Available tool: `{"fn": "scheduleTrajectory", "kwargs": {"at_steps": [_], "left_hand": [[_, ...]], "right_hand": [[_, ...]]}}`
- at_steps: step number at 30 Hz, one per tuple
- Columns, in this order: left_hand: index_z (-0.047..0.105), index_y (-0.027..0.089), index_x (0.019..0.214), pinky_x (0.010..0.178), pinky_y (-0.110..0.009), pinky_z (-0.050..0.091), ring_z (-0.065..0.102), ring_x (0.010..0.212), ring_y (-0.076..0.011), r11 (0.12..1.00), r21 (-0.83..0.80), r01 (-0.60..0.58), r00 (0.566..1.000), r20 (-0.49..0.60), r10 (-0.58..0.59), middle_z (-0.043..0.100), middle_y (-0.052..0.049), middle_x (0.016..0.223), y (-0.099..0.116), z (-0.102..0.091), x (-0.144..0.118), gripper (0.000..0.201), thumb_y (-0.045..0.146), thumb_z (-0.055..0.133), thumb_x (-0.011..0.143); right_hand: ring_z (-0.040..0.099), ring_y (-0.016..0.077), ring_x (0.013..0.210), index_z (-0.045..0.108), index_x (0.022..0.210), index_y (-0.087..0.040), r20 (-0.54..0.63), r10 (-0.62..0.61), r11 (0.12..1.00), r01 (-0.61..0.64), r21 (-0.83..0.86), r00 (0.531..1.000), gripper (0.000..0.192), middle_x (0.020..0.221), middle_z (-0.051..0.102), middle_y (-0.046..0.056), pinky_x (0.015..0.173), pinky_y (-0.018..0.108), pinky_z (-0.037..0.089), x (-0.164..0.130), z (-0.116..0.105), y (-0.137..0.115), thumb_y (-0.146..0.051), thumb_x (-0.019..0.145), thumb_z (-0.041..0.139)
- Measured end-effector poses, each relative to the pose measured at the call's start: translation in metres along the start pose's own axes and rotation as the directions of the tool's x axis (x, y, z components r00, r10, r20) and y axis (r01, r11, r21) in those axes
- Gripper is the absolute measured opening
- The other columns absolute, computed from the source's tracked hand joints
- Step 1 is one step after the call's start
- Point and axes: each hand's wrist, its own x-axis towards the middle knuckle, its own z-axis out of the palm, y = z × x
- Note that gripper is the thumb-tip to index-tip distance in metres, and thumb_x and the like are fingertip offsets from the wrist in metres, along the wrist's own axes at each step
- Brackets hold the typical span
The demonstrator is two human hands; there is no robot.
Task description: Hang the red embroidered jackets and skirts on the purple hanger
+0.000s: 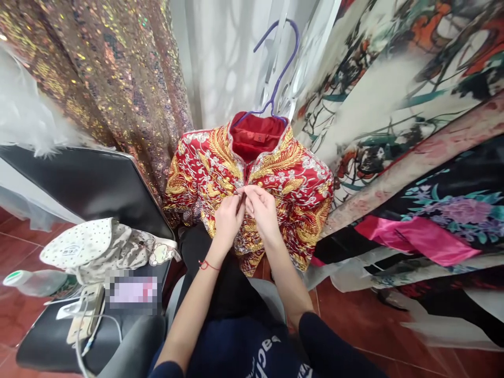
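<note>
A red jacket (205, 173) with gold and silver embroidery and a stand-up collar hangs in front of me on a purple hanger (284, 73). Both my hands meet at its front opening, just below the collar. My left hand (228, 215), a red string bracelet on its wrist, pinches the front edge. Opposite it, my right hand (260, 207) pinches the other edge, fingertips touching those of the left. Whatever fastening lies between the fingers is too small and covered to make out. Inside the neck a small red label (259, 137) shows.
To the left, a black chair (39, 341) bears a dotted cloth bag (82, 244), a plastic bottle (37, 282), a charger with cables (84, 315) and a blurred-out item. Sequined fabric (134, 68) hangs behind it. Printed garments (378, 89) hang close on the right.
</note>
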Motion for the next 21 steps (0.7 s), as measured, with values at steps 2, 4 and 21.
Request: {"fn": "scheduleTrajectory", "kwargs": {"at_steps": [2,4,21], "left_hand": [[0.06,0.019,0.092,0.073,-0.028,0.045,0.062,0.085,-0.0199,1.0,-0.009,0.014,1.0,0.002,-0.014,0.065,-0.006,0.086,0.001,0.005,-0.003,0.017,0.027,0.047,0.101],[0.058,0.02,0.09,0.072,-0.028,0.045,0.062,0.084,-0.0195,1.0,-0.007,0.026,1.0,-0.009,-0.026,0.064,-0.006,0.085,0.001,0.008,-0.005,0.017,0.026,0.047,0.101],[0.057,0.021,0.082,0.067,-0.028,0.043,0.059,0.084,-0.0206,0.985,0.173,0.02,0.997,0.07,-0.033,0.062,-0.005,0.082,-0.01,0.0,0.009,0.019,0.032,0.055,0.098]], "right_hand": [[0.023,0.0059,0.044,0.07,0.082,-0.021,0.001,-0.034,0.999,0.034,-0.026,0.999,0.034,0.049,0.034,-0.009,0.042,0.023,0.018,0.008,0.001,-0.011,-0.054,0.085,0.067],[0.024,0.0063,0.044,0.071,0.085,-0.022,0.004,-0.075,0.996,0.075,-0.052,0.997,0.034,0.05,0.035,-0.009,0.042,0.024,0.02,0.018,0.003,-0.021,-0.055,0.087,0.065],[0.048,0.0108,0.037,0.069,0.059,-0.019,-0.087,-0.033,0.726,-0.036,-0.687,0.996,0.056,0.039,0.049,-0.003,0.057,0.029,0.043,0.065,-0.023,-0.014,-0.064,0.091,0.057]]}}
